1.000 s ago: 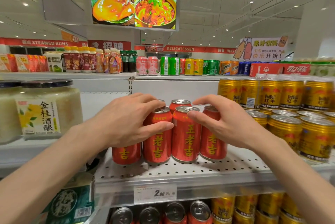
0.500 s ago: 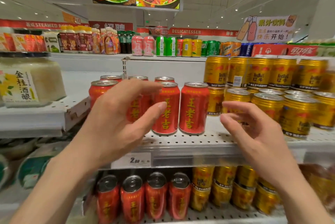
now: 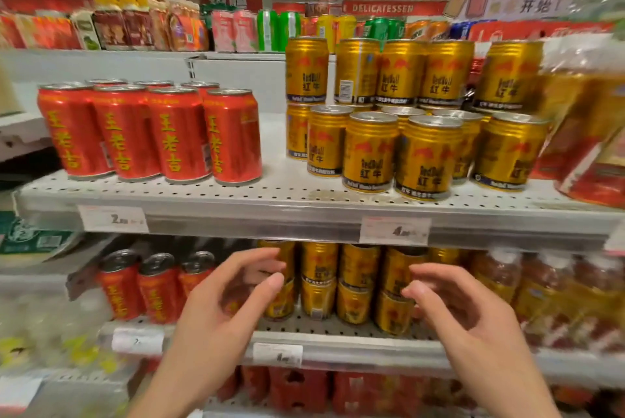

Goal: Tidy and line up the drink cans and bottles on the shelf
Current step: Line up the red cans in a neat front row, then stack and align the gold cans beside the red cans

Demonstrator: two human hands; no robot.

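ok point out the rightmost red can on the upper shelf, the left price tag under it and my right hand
rightmost red can (image 3: 233,137): head view, middle of its label side
left price tag (image 3: 112,219): head view, centre of the tag
right hand (image 3: 473,313): head view, on the palm

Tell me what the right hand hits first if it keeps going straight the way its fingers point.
Probably the stacked gold Red Bull cans on the lower shelf: the right hand points up-left toward them, holding nothing. Depth is unclear, so the gap can't be judged.
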